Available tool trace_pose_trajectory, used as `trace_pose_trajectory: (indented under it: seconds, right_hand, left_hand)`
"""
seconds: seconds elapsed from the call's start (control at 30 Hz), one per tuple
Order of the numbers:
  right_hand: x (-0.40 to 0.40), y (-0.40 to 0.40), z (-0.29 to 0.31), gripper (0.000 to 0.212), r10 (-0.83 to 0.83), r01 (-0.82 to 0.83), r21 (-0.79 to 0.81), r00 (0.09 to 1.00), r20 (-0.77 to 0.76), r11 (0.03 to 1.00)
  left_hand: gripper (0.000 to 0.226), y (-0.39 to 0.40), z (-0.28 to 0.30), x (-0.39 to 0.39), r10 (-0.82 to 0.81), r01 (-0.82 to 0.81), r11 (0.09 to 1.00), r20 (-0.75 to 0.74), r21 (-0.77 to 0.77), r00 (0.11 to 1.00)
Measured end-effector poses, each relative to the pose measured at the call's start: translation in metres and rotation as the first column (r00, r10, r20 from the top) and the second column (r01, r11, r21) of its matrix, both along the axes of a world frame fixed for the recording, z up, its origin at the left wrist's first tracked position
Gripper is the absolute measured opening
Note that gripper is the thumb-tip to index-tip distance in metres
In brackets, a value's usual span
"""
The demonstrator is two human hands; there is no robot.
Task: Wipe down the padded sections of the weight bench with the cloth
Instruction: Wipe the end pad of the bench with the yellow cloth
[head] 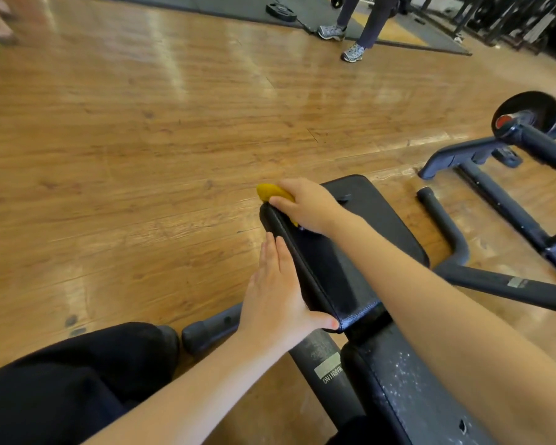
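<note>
Right hand is gripping a yellow cloth, fingers curled over it, pressing it onto the far left edge of the black padded section of the weight bench. Cloth is sticking out past the fingertips, partly hanging over the pad's edge; the rest is hidden under the palm. Left hand is lying flat against the pad's left side, nearer the person than the right hand, fingers straight and together, thumb hooking round the pad's near corner. Below and right of the left hand, a second pad is showing white specks. Under the left wrist, the bench frame tube is carrying a warning label. Right of the right forearm, a dark metal frame is standing on the wood floor. Far beyond both hands, another person's legs are standing by a floor mat.
</note>
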State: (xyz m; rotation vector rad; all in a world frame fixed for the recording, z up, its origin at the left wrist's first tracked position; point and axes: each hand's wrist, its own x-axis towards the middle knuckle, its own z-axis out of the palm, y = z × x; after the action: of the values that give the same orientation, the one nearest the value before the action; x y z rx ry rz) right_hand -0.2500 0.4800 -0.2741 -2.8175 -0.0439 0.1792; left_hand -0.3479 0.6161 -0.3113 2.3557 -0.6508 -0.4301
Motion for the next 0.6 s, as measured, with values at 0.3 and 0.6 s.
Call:
trace_pose_trajectory:
  seconds: [0.3,0.6]
  right_hand:
    - [-0.037,0.01,-0.004,0.044,0.06,-0.067,0.125,0.996,0.059,0.99]
    - [-0.12,0.024,-0.015,0.049,0.034,-0.028,-0.053,0.991,0.132,0.998]
  left_hand:
    - [0.142,0.013,0.004,0.015,0.074,-0.074,0.997,-0.01,0.032,0.997]
    - [0.137,0.034,0.01,0.062,-0.296,0.238,0.924,0.162,0.301,0.941]
